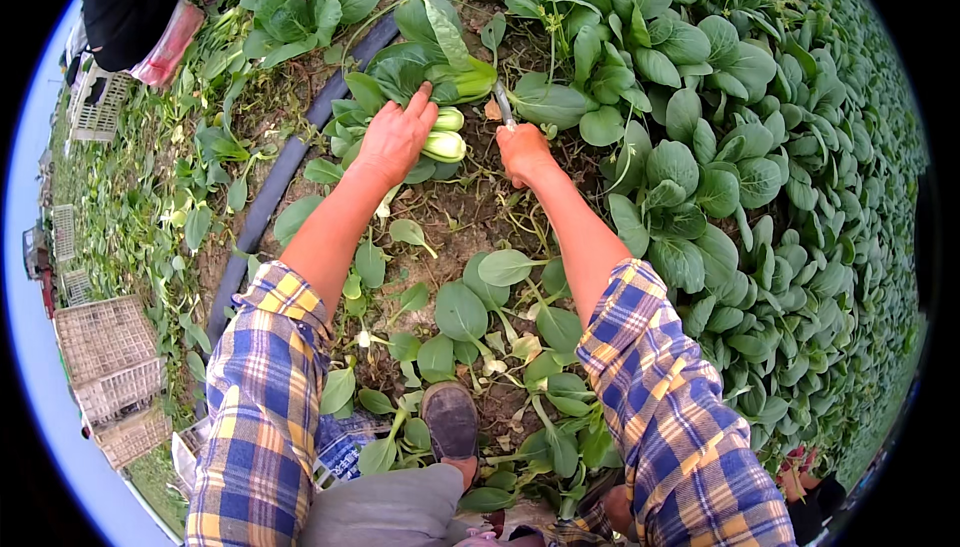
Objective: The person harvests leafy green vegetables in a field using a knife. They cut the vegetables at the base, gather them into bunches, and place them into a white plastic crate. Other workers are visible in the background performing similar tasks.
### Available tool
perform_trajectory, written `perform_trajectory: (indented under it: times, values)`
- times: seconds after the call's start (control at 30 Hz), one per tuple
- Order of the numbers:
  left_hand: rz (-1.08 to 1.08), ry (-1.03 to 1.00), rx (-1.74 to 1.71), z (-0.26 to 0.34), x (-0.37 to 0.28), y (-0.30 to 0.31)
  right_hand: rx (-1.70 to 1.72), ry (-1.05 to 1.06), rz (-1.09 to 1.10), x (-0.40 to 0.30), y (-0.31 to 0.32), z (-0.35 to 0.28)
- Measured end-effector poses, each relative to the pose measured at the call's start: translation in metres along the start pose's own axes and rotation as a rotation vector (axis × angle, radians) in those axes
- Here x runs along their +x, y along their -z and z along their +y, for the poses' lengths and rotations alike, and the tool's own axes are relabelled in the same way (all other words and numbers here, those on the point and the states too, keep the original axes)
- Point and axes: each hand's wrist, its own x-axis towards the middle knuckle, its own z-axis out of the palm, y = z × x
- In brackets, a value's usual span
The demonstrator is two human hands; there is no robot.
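My left hand [399, 132] lies with its fingers spread on a leafy bok choy head [465, 81], just above two cut pale bok choy stems [444, 145]. In my right hand [522, 151] is a knife [503, 102], gripped by its handle; its metal blade points away from me, its tip close to the base of that bok choy. Loose green leaves [460, 311] lie scattered on the soil below my hands.
Standing bok choy [679, 172] fills the right side. A dark hose [277, 183] runs diagonally at the left. Stacked plastic crates [112, 344] stand far left, and another person [139, 6] is at the upper left. My shoe [450, 421] is below.
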Motion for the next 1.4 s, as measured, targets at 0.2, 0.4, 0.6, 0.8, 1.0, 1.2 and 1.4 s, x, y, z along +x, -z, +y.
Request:
perform_trajectory:
  times: [0.2, 0.4, 0.6, 0.8, 1.0, 1.2, 1.4]
  values:
    - [-0.002, 0.033, -0.115, 0.018, 0.018, -0.002, 0.078, -0.171, 0.051, 0.042, 0.006, 0.011]
    - [-0.013, 0.136, -0.282, 0.01, 0.008, -0.014, -0.296, 0.195, 0.219, 0.038, 0.002, 0.037]
    - [-0.041, 0.175, -0.286, 0.003, 0.009, -0.006, 0.176, -0.083, -0.125, 0.023, 0.023, 0.021]
    - [-0.043, 0.2, -0.309, 0.006, 0.008, 0.001, -0.271, 0.289, 0.231, -0.052, 0.017, 0.045]
    - [-0.031, 0.262, -0.354, 0.015, 0.006, -0.005, -0.329, 0.287, 0.277, -0.046, 0.022, 0.019]
    - [0.012, 0.238, -0.356, 0.013, 0.003, -0.009, -0.456, 0.162, 0.18, -0.019, 0.018, -0.004]
    - [-0.022, 0.238, -0.339, 0.007, 0.003, -0.009, -0.6, 0.207, 0.162, -0.015, 0.02, -0.006]
